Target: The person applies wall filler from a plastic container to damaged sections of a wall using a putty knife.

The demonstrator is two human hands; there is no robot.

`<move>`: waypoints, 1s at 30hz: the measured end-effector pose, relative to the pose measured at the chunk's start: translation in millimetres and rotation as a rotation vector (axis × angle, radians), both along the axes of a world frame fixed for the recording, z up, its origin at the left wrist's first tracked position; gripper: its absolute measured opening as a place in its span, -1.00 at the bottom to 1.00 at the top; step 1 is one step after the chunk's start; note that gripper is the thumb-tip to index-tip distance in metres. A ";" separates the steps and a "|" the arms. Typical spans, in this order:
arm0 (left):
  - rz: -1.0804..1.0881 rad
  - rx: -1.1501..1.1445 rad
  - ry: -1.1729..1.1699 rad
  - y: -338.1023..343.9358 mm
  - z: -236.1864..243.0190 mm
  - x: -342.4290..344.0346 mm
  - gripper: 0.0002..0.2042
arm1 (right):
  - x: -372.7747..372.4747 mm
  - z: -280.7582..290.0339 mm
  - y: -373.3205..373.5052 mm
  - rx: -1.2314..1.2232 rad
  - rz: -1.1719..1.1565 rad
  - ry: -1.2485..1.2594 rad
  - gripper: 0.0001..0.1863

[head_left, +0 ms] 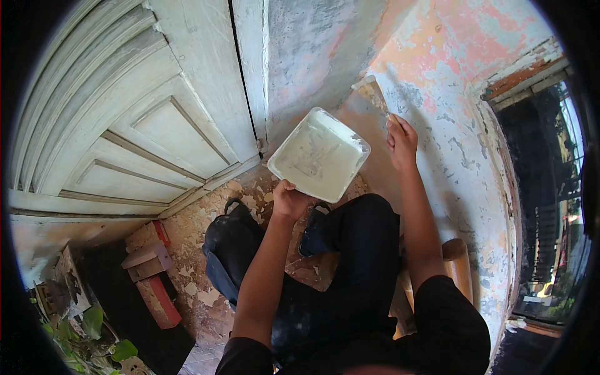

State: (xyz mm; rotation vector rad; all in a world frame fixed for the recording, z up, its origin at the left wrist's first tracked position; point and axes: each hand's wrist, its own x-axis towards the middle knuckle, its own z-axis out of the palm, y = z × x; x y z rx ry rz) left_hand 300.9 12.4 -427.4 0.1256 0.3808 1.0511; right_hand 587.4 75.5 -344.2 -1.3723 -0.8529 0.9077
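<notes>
My left hand [289, 201] grips the near corner of a pale square plastic tray [319, 156] that has a thin greyish residue across its inside. My right hand [401, 139] is closed round the handle of a putty knife [372, 92], held to the right of and above the tray. Its wide blade is at the patchy peeling wall [431, 69] near the inside corner; whether it touches is hard to tell.
A white panelled door [156, 131] stands at left, a dark window [544, 194] at right. Paint flakes litter the floor [194, 287]. Red blocks [159, 303] and a leafy plant [94, 325] are at lower left, brown wooden cylinders [456, 265] beside my right leg.
</notes>
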 end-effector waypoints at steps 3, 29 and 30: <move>-0.012 -0.022 0.033 -0.9 -10.8 -2.3 -0.26 | 14.9 -19.2 43.7 0.008 -0.001 0.162 -0.73; 0.038 -0.132 0.010 -5.2 5.2 -9.7 -0.31 | 44.7 -90.0 126.4 -0.075 -0.106 0.361 -0.85; 0.041 -0.132 0.008 -5.0 5.6 -9.8 -0.31 | 43.7 -89.6 126.7 -0.076 -0.103 0.359 -0.85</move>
